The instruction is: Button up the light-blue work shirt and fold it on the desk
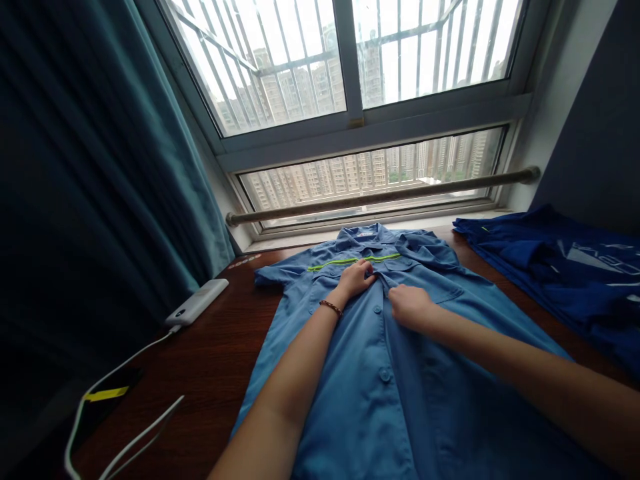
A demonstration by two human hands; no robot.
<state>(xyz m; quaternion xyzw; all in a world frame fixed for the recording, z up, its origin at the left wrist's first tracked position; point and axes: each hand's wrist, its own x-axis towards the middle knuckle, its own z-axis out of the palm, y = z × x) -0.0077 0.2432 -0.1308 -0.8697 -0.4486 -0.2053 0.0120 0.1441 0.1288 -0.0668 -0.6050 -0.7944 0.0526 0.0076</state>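
A light blue short-sleeved shirt (pixel 345 373) lies spread front up, its collar toward the window and a yellow-green stripe across the chest. Just below that stripe, my left hand (pixel 356 279) is closed on the edge of the front placket, a brown beaded bracelet (pixel 331 307) on its wrist. Close beside it, my right hand (pixel 407 305) is closed on the other front edge. Two buttons (pixel 385 375) show on the placket lower down. Whether a button sits between my fingers is hidden.
A dark reddish wooden surface (pixel 215 360) carries the shirt. On the left lie a white power bank (pixel 197 301) with a white cable (pixel 120 368) and a yellow strip (pixel 107 394). Darker blue folded clothing (pixel 565 260) lies at right. A metal rail (pixel 390 199) crosses before the window; a curtain (pixel 150 147) hangs left.
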